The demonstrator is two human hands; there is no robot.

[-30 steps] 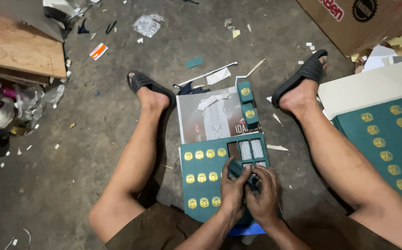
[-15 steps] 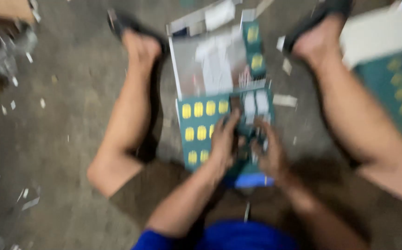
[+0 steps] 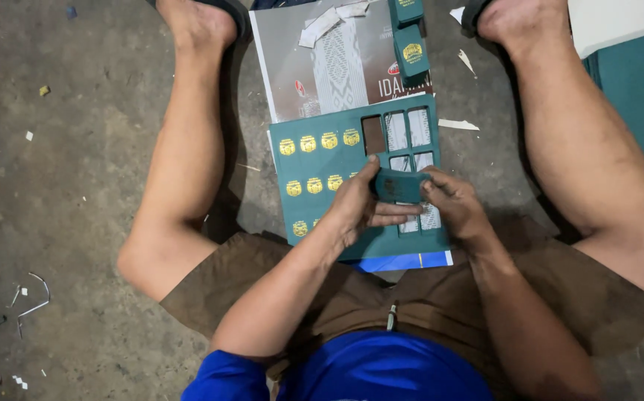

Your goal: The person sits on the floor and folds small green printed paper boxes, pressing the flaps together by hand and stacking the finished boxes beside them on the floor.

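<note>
Teal punched-out card piece (image 3: 399,186), pinched between fingers of left hand (image 3: 359,206) and right hand (image 3: 452,202), above the die-cut teal sheet (image 3: 322,167). Risk: a hard tug may tear the sheet's thin bars.

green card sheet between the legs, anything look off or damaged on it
The green card sheet has rectangular holes punched through its right part, where pieces are gone. Both hands, left hand and right hand, pinch one small green piece. Paper scraps litter the floor.
</note>
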